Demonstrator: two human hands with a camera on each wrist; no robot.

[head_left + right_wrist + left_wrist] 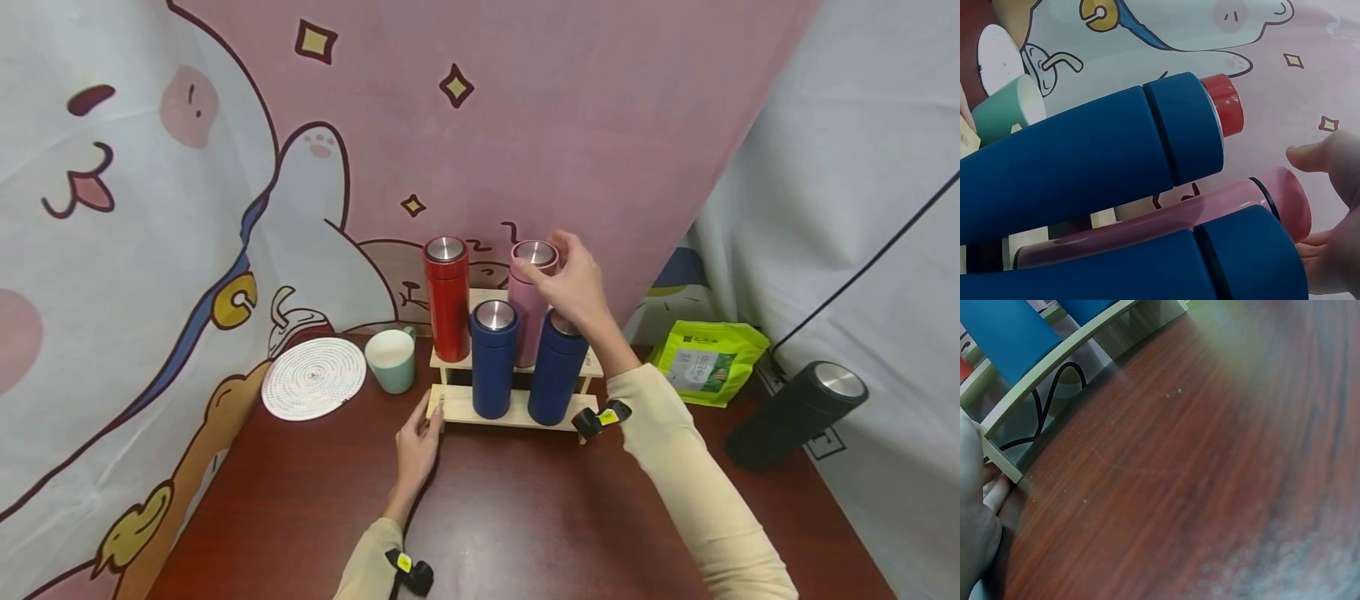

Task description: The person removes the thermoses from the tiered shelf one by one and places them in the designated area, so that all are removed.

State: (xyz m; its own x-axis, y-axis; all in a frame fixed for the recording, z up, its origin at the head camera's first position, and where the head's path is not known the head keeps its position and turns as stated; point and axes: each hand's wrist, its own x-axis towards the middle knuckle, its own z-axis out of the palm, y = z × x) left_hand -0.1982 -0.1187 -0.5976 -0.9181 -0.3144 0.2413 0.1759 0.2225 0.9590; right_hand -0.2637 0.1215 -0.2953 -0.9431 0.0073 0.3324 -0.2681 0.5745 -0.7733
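Note:
A two-tier wooden rack stands against the backdrop. On its upper tier are a red thermos and a pink thermos; two dark blue thermoses, one left and one right, stand upright on the lower tier. My left hand holds the rack's left end, thumb on top, with its other fingers partly hidden behind the side piece. Around the pink thermos's lid, my right hand has thumb and fingers spread. In the right wrist view the thumb is apart from the pink lid.
Left of the rack are a light green mug and a round white woven mat. To the right stand a bright green pouch and a black thermos. A patterned cloth hangs behind the brown table.

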